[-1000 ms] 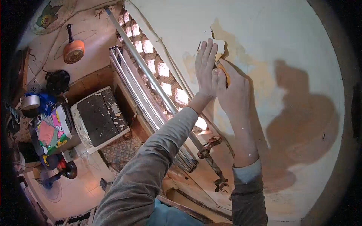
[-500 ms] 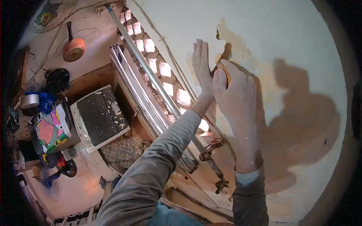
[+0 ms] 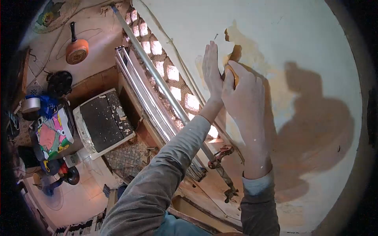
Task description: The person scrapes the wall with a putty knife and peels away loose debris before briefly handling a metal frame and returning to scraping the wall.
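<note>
My left hand [image 3: 213, 74] lies flat with its fingers stretched out against the pale wall [image 3: 315, 43]. Right beside it, my right hand [image 3: 246, 92] is closed around a small orange-yellow tool [image 3: 234, 75], whose working end is hidden between the hands. Directly above them the paint is broken along a ragged edge, with a tan bare patch [image 3: 252, 47] spreading to the right. A small nail [image 3: 216, 36] sticks out just over my left fingertips.
A metal pole [image 3: 157, 74] crosses diagonally beside lattice openings. Lower left stand a worn dark-topped appliance [image 3: 104, 122] and a colourful cloth [image 3: 55, 133]. An orange pan [image 3: 77, 51] hangs at the upper left. A rusty clamp [image 3: 220, 157] sits below my hands.
My right hand and its tool have shifted slightly left. My left fingers have tilted slightly and moved a little right, and the nail above them now shows.
</note>
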Demonstrator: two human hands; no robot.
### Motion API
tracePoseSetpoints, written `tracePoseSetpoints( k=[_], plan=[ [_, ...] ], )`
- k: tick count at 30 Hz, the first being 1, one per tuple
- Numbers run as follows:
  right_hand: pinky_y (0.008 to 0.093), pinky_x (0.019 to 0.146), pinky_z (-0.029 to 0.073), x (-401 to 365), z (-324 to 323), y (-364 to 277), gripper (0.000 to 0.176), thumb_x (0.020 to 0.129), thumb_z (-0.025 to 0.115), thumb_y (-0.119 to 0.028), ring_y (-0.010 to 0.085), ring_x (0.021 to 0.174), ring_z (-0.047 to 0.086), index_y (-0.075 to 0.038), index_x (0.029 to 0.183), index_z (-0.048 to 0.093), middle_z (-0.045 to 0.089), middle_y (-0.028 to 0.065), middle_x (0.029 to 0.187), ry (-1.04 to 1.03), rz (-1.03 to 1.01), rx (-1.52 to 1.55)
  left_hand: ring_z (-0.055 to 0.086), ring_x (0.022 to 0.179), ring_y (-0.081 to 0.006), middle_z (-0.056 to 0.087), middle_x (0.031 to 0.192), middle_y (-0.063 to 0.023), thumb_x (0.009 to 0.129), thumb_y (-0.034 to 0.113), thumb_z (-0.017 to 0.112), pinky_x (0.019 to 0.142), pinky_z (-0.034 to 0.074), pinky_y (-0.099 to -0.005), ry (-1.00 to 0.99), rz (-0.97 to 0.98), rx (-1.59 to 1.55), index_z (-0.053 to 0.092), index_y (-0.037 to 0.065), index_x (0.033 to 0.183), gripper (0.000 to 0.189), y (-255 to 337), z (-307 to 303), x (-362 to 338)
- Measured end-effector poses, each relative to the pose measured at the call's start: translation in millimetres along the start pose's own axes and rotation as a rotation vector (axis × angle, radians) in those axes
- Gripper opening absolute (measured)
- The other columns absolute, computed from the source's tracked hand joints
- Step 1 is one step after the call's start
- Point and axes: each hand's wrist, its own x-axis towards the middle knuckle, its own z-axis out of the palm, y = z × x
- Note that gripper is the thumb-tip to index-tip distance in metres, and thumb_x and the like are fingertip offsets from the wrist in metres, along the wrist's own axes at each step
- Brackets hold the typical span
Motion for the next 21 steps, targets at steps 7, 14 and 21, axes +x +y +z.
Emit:
tracePoseSetpoints(
  k=[7, 14, 21],
  plan=[
    [0.0476, 0.082, 0.056, 8.2, 12.9, 20.2, 0.032, 0.094, 0.062, -0.02, 0.0434, 0.093, 0.07, 0.002, 0.115, 0.072, 0.072, 0.0262, 0.097, 0.075, -0.115, 0.055, 0.03, 0.152, -0.0368, 0.036, 0.163, -0.0195, 0.097, 0.02, 0.055, 0.124, 0.023, -0.0485, 0.031, -0.035, -0.08, 0.035, -0.001, 0.156, 0.066, 1.5, 3.2, -4.3],
    [0.0518, 0.084, 0.055, 3.9, 55.0, 7.4, 0.039, 0.095, 0.061, -0.022, 0.0408, 0.081, 0.072, -0.004, 0.129, 0.064, 0.071, 0.0238, 0.078, -0.093, -0.16, 0.028, 0.034, 0.149, -0.0365, 0.037, 0.161, -0.0183, 0.102, 0.024, 0.052, 0.123, 0.025, -0.0473, 0.07, 0.093, -0.077, 0.038, 0.002, 0.155, 0.059, -9.0, 7.0, -7.1],
    [0.051, 0.086, 0.055, -36.6, 44.5, 10.8, 0.041, 0.093, 0.06, -0.012, 0.0353, 0.072, 0.073, -0.004, 0.133, 0.061, 0.072, 0.0188, 0.08, 0.206, -0.29, -0.22, 0.038, 0.145, -0.0361, 0.039, 0.159, -0.0168, 0.107, 0.029, 0.047, 0.123, 0.028, -0.0458, 0.136, 0.189, -0.067, 0.042, 0.006, 0.153, 0.052, -18.2, 8.4, -9.2]
  ],
)
